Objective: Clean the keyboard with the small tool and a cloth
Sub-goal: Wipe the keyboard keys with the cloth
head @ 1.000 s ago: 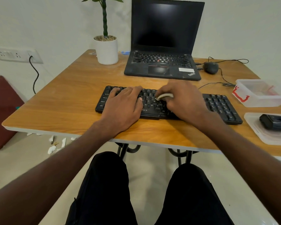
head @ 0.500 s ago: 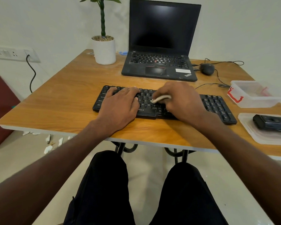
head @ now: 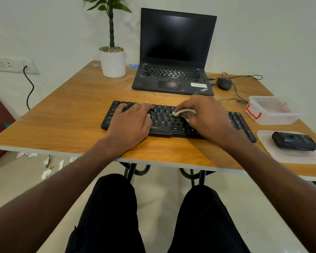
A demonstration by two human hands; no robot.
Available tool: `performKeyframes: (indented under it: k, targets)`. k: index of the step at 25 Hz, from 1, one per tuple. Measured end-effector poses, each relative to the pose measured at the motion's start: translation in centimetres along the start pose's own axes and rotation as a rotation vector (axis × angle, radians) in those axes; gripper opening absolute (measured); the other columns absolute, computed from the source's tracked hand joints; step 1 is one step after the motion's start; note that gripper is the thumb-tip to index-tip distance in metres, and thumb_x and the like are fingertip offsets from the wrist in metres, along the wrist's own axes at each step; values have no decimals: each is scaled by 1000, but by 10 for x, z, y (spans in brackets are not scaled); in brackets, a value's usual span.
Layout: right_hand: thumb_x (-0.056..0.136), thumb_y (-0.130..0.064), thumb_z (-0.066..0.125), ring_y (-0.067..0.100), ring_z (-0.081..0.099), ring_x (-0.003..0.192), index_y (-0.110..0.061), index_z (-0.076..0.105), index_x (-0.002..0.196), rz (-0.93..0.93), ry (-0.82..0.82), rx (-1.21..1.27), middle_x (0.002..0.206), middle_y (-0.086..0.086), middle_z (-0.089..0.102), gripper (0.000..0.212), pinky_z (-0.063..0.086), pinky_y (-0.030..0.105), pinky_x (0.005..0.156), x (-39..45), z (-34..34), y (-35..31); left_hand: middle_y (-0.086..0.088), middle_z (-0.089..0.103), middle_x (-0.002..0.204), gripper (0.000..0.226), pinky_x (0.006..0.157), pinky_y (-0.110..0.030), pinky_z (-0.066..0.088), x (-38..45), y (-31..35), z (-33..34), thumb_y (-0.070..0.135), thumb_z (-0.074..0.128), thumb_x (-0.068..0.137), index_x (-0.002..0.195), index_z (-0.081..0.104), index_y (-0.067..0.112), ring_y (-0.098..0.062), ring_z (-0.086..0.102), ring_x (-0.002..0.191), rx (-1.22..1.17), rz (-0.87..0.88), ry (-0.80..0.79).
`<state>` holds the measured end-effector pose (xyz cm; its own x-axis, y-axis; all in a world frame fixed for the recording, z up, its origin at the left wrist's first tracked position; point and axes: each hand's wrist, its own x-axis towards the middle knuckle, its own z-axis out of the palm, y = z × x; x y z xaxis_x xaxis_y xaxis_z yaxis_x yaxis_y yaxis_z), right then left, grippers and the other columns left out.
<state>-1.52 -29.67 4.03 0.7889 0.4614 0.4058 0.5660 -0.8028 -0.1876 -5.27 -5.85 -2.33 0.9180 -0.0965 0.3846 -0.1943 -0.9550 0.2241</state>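
Note:
A black keyboard (head: 164, 121) lies across the front middle of the wooden table (head: 67, 110). My left hand (head: 133, 121) rests flat on the keyboard's left half, fingers spread over the keys, holding nothing. My right hand (head: 206, 117) sits over the keyboard's middle and right part, closed on a small whitish cloth (head: 183, 112) that pokes out from under the fingers and touches the keys. The keys under both hands are hidden. I see no small tool in either hand.
An open black laptop (head: 173, 75) and a white plant pot (head: 113, 62) stand at the back. A mouse (head: 224, 83) with its cable lies back right. A clear box (head: 273, 110) and a clear lid (head: 292, 154) bearing a black device (head: 294, 141) are at the right. Paper scraps litter the floor (head: 47, 167).
My right hand with the cloth has shifted slightly over the middle keys. My left hand stays on the keyboard's left half. The camera has tilted a little.

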Motion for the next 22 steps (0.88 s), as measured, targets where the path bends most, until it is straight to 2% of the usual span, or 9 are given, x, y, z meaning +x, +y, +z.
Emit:
performKeyframes:
  k: [2,5,7,9,13,17,19,22]
  targets:
    - [94,-18,71,15,59,92,-40,75,117,8,-49,-106,105,-8,65,32,47,32,66,-2,5,-1,1,59,150,42,125,-54,26,-1,0,0,34,31,111,147,50,25,-15,54,137,-1,-5,-4]
    - [93,-15,71,20,60,98,-38,76,115,125,-72,-214,110,-4,63,32,46,35,69,-11,-4,17,0,59,151,42,124,-54,28,1,-1,0,35,31,111,147,50,25,-15,55,137,-2,-7,-5]
    - [92,-14,71,21,61,103,-37,76,112,162,-24,-166,113,-4,66,31,50,36,73,-10,-3,14,0,60,149,42,124,-54,28,1,-1,1,35,31,110,146,50,25,-15,56,135,-1,-10,-6]
    - [91,-14,72,17,63,104,-36,76,112,121,35,-31,114,-8,70,30,54,36,78,-5,3,-5,0,60,149,44,123,-55,29,0,-1,0,36,29,109,146,50,25,-16,56,134,-1,-11,-8]
    - [89,-8,73,15,63,99,-33,78,109,-58,-134,-3,109,-10,71,32,58,43,82,-5,2,-6,0,60,149,44,123,-55,29,1,-2,0,36,30,109,147,49,25,-17,56,135,3,-5,-12]
    - [89,-7,73,13,60,94,-32,80,109,126,-210,-89,111,-5,73,33,54,33,77,-11,-24,42,-1,58,151,42,124,-55,29,1,0,-1,33,33,110,148,49,25,-17,55,136,2,-10,-10]
    - [90,-8,74,11,60,93,-28,80,111,190,-128,-3,111,-3,75,30,48,28,75,-7,-22,45,-1,58,152,42,124,-55,29,0,0,-1,33,33,110,148,49,25,-17,55,137,3,-13,-14]
    - [90,-10,74,11,62,97,-25,78,117,182,-3,111,112,-4,75,31,46,27,81,-1,-5,22,-1,60,148,40,123,-54,30,0,1,-2,32,35,110,147,49,25,-17,57,133,3,-12,-8]
